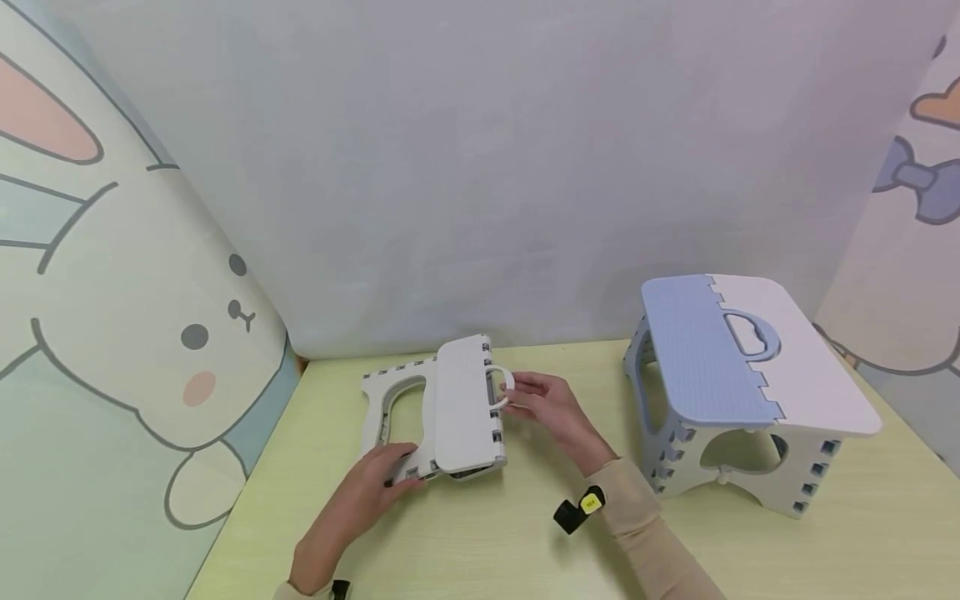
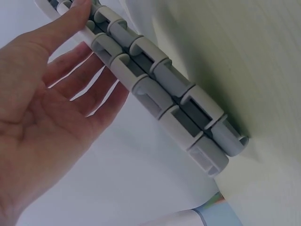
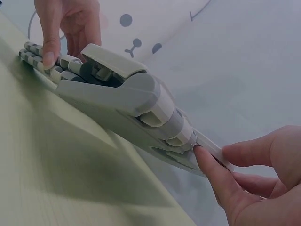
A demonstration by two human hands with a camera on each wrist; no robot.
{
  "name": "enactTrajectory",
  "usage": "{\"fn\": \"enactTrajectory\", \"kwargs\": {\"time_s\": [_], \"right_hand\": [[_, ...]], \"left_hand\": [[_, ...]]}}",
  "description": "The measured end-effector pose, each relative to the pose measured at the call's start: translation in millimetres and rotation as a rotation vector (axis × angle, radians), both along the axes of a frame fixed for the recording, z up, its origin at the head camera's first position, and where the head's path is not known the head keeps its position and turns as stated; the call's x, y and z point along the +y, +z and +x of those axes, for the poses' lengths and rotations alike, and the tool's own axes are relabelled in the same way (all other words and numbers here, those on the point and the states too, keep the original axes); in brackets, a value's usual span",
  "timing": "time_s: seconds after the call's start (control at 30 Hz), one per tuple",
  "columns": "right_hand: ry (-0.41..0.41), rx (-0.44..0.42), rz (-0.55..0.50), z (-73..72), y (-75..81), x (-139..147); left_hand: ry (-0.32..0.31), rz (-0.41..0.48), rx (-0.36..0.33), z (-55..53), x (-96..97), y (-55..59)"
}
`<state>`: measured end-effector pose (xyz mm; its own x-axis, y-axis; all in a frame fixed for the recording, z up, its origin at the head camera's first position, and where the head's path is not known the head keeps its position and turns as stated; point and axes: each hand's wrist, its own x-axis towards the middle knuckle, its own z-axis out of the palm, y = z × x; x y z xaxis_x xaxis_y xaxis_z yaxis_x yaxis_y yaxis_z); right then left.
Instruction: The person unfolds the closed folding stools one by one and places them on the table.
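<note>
White folding stool (image 1: 450, 408), darker grey at the hinges, folded nearly flat. Tilted over the yellowish table (image 1: 465, 550), handle end raised. Loop handle (image 1: 502, 369) at seat (image 1: 463, 404) edge; leg frame (image 1: 375, 396) opposite, rounded cutout.

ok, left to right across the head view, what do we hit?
Rabbit drawing → left hand's fingers → white folding stool's flat panel → right hand's fingers → blue-and-white stool → orange wall shape.

Soft light, dimmer wrist views
</note>
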<state>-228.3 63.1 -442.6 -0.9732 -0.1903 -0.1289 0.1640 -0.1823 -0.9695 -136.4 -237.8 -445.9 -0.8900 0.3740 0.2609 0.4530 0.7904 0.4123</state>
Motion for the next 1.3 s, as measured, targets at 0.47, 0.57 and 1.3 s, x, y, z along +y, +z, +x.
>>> {"fn": "enactTrajectory", "kwargs": {"time_s": [0.47,0.57,1.3], "right_hand": [[0.008,0.029,-0.008,0.5,8.0,5],[0.005,0.028,-0.003,1.0,10.5,5],[0.009,0.068,-0.011,3.3,21.0,11]], "left_hand": [[-0.046,0.008,0.035,4.3,5.3,5.5],[-0.050,0.016,0.031,5.3,6.7,6.7],[-0.069,0.023,0.061,12.4,18.1,14.5]]}}
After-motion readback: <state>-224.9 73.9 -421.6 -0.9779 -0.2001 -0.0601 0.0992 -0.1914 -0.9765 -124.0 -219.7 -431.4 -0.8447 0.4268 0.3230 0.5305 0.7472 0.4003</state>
